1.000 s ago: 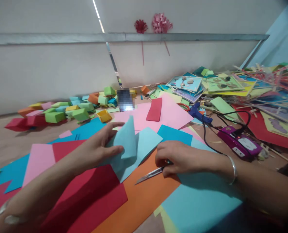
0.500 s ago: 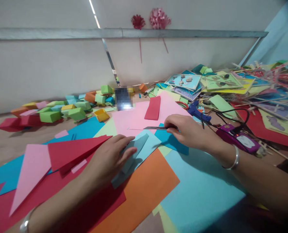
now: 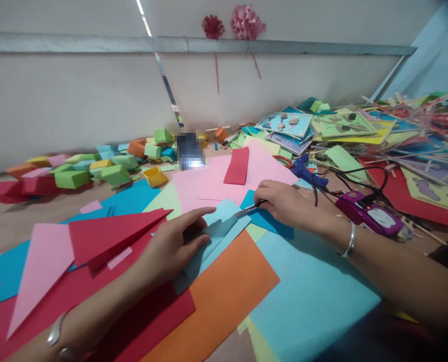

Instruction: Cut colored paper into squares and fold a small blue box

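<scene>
A folded piece of light blue paper (image 3: 224,213) lies in the middle of the spread sheets. My left hand (image 3: 178,239) rests at its left side, thumb and index finger stretched apart, not gripping it. In my right hand (image 3: 284,203) is a knife-like tool with a narrow metal blade (image 3: 246,210); my fingers hide its handle. The blade points left, its tip at the light blue paper's upper fold. Under that hand shows a darker blue piece (image 3: 271,221). Below the folded paper lies an orange sheet (image 3: 227,296).
Paper blocks (image 3: 71,179) line the wall at left. A blue glue gun (image 3: 308,173) and a purple device (image 3: 370,213) with black cable sit at right, near piled cards (image 3: 284,125) and sticks. A red strip (image 3: 236,166) lies on pink paper (image 3: 208,178).
My right hand has tilted the blade, bringing its tip down and right from over the pink paper to the light blue paper. My left index finger has stretched out further. The view has shifted slightly.
</scene>
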### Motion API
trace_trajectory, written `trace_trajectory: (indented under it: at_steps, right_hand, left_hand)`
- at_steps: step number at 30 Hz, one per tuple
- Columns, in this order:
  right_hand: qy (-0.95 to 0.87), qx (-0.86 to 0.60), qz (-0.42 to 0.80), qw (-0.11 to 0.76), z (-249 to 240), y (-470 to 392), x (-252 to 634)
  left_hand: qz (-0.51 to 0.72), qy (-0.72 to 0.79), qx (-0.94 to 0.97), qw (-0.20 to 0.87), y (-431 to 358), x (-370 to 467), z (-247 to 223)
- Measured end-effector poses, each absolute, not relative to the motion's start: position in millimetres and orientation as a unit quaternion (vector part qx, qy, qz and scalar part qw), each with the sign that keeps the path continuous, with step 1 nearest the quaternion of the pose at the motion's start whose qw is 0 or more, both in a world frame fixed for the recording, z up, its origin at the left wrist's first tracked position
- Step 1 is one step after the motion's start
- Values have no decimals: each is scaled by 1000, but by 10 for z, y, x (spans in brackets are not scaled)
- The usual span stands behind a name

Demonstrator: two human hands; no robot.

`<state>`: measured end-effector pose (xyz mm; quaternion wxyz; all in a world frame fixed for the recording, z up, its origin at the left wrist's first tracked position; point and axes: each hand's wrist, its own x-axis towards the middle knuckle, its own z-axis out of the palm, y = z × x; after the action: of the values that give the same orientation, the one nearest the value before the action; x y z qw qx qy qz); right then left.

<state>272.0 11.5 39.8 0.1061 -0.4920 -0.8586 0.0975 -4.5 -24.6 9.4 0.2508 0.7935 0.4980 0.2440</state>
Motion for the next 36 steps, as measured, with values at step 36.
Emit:
trace_trajectory:
  at_steps: [36]
  right_hand:
    - [-898,-433,76,-28,509,3,2691]
  left_hand:
    - [-17,404,914,3,-295,-12,154]
